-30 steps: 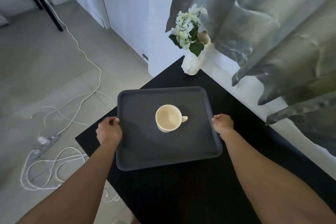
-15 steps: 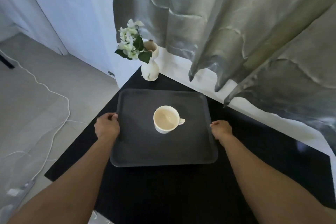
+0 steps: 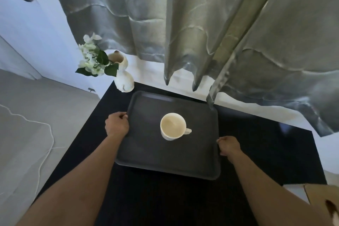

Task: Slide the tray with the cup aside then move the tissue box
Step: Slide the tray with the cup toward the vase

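Gripping the tray [image 3: 146,152] by its two side rims, I have it resting on the black table [image 3: 165,198] between my hands, my left hand [image 3: 117,126] curled over the left edge and my right hand [image 3: 229,146] closed on the right edge a little nearer to me. I hold both sides so the tray moves flat and straight, because the cup [image 3: 173,126] stands loose in the middle, upright, its handle pointing toward my right hand, and a one-sided pull could swing it or tip it. Just beyond my left hand, off the tray's far left corner, stands a white vase [image 3: 124,77] with pale flowers [image 3: 90,57]; it sits close to the rim, so I judge a push that way risks a knock. Past the tray's far edge hangs a grey curtain [image 3: 201,33], its lowest fold reaching down to the far right corner. Near my right forearm, at the table's corner, I see part of a brown cardboard thing [image 3: 322,200]; whether that is the tissue box I cannot tell. Sliding comes first, so the box waits.
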{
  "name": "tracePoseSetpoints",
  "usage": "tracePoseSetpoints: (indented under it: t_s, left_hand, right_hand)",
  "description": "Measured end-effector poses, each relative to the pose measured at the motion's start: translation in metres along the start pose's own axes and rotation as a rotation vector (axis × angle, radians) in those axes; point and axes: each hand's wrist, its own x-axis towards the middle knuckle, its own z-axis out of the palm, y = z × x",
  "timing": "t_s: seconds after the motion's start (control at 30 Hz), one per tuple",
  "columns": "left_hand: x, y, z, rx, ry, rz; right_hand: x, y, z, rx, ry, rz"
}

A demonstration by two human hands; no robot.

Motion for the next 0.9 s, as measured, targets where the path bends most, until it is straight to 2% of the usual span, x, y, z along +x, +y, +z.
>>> tracePoseSetpoints:
  t_s: [0.27,0.9]
  left_hand:
    - [0.018,0.009,0.029,0.065,-0.031,0.013]
    - [0.079,0.017,0.057,0.094,-0.055,-0.014]
  right_hand:
    - [0.022,0.01,-0.001,0.052,0.006,0.031]
    - [0.058,-0.018,0.017,0.035,-0.059,0.049]
